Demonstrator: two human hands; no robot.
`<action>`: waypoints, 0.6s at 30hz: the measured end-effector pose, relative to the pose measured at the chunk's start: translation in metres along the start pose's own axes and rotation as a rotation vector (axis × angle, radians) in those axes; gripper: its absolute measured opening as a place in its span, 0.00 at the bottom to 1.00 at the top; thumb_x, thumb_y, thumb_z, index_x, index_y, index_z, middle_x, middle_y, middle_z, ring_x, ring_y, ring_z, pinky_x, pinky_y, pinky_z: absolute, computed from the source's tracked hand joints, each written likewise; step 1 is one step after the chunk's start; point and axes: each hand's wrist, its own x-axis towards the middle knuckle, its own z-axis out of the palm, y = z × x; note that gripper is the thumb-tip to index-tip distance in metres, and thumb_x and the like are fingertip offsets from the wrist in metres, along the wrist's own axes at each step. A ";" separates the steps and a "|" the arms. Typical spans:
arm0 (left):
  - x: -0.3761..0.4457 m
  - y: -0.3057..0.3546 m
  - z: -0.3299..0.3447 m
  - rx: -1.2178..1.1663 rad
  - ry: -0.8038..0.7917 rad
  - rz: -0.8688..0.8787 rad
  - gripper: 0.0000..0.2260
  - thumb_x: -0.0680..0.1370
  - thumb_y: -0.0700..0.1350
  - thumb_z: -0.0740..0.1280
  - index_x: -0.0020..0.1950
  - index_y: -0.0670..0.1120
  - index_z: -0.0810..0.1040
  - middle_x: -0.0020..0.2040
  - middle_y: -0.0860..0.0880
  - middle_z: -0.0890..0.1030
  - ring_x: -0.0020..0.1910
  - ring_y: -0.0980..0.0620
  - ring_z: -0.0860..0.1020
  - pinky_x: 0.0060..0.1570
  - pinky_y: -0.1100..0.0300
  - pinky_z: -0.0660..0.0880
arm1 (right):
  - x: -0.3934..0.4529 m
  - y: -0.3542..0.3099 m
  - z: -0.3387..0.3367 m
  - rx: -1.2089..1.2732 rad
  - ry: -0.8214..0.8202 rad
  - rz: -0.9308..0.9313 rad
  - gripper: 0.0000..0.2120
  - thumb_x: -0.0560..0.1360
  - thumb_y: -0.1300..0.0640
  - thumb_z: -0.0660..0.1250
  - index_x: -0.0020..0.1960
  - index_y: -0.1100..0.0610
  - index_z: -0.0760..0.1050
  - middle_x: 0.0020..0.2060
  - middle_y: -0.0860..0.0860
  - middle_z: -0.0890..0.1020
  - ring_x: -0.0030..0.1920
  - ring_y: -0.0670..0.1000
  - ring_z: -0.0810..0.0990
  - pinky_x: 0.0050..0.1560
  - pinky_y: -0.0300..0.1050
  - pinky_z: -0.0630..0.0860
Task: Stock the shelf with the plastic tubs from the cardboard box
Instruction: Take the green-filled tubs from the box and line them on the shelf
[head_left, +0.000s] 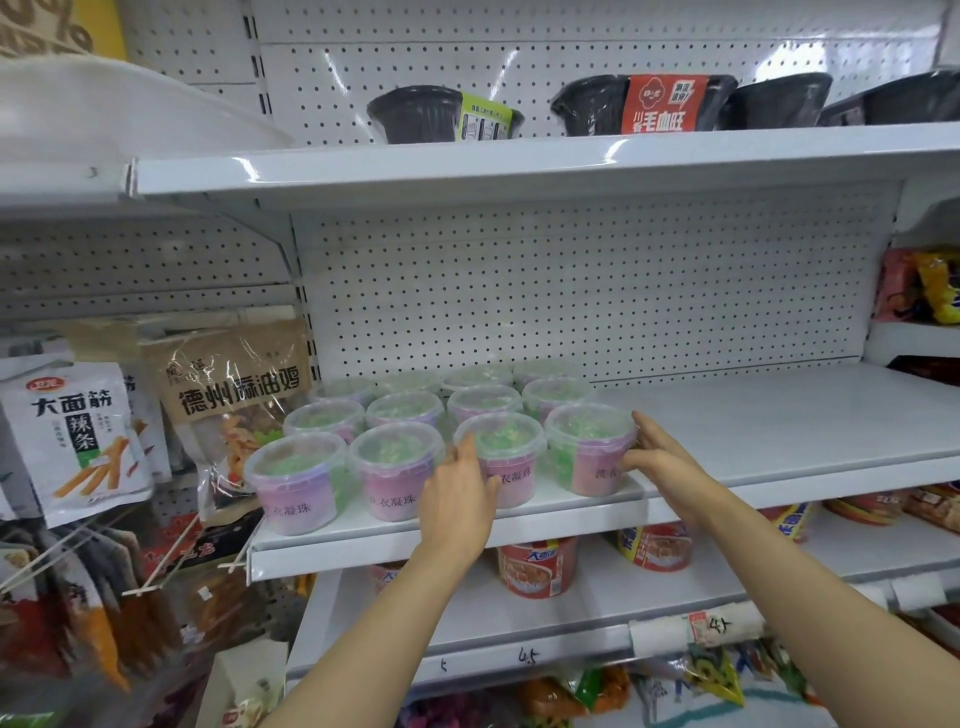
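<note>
Left hand (460, 493), right hand (662, 460) loose-fingered, touching front tubs (498, 457) (clear-lidded) on white shelf (779, 421); pegboard (571, 291) behind.

Left hand (457, 493) covers the lower left side of one front-row plastic tub (506, 457), hiding part of its label. Back-row tubs (475, 375) blurred; contents not resolvable. Both forearms cut off by bottom edge of frame. Red noodle cups (537, 569) on lower shelf: tops hidden behind the shelf lip (519, 545). Snack packets (922, 283) at right edge cropped, print unreadable. Black bowl (904, 96) at upper right cut by frame edge.
</note>
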 end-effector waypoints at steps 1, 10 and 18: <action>0.000 0.000 -0.001 0.002 -0.007 0.000 0.30 0.79 0.50 0.69 0.77 0.50 0.60 0.56 0.45 0.81 0.54 0.42 0.81 0.47 0.50 0.77 | -0.001 -0.001 0.000 -0.003 0.003 0.002 0.39 0.73 0.70 0.63 0.79 0.54 0.51 0.74 0.53 0.65 0.69 0.49 0.66 0.72 0.48 0.59; 0.000 -0.004 -0.012 0.058 0.028 0.042 0.29 0.77 0.53 0.70 0.75 0.51 0.64 0.60 0.48 0.79 0.56 0.44 0.80 0.48 0.49 0.79 | -0.003 -0.003 -0.001 -0.116 0.041 0.003 0.43 0.72 0.65 0.70 0.79 0.51 0.51 0.77 0.51 0.59 0.76 0.53 0.60 0.74 0.53 0.59; 0.012 -0.016 -0.037 0.109 -0.096 0.204 0.40 0.74 0.59 0.72 0.80 0.49 0.57 0.81 0.50 0.58 0.79 0.49 0.56 0.74 0.55 0.59 | -0.023 -0.019 0.002 -0.482 0.149 -0.118 0.42 0.73 0.57 0.72 0.79 0.52 0.52 0.77 0.52 0.60 0.74 0.55 0.62 0.70 0.50 0.63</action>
